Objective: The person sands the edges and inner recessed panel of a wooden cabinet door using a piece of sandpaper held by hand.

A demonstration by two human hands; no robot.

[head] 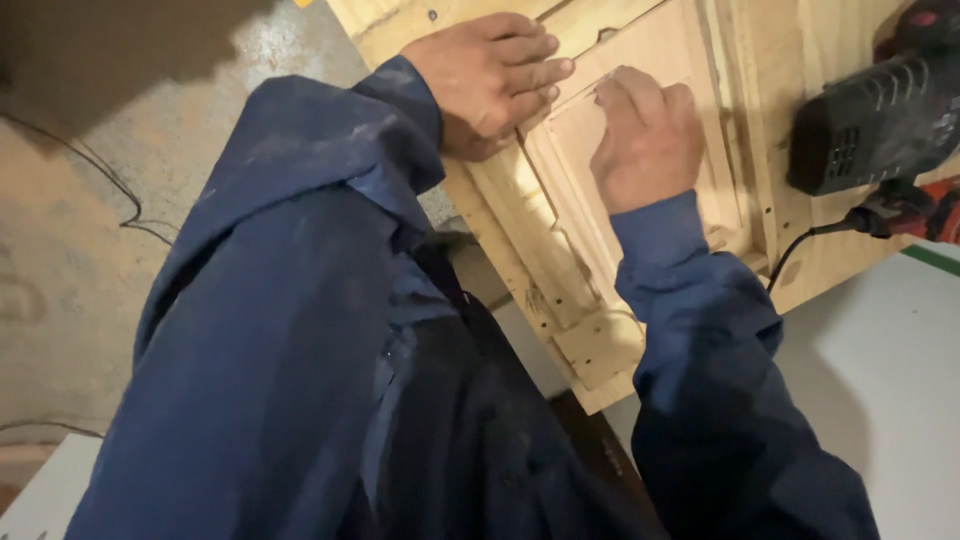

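Your left hand (490, 80) flat with fingers extended on the wooden frame (600, 345), your right hand (645, 135) curled, pressing the inset panel (575, 150), black power tool (880, 120) beside, concrete floor (80, 230) below.

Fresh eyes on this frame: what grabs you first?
Two hands pressed flat on a pale wooden frame jig at top centre: the left hand on its edge, the right hand on the recessed wood panel inside it. Dark blue sleeves fill the lower frame. At the right edge, a black and red power tool lies on the wood, its cord trailing down.
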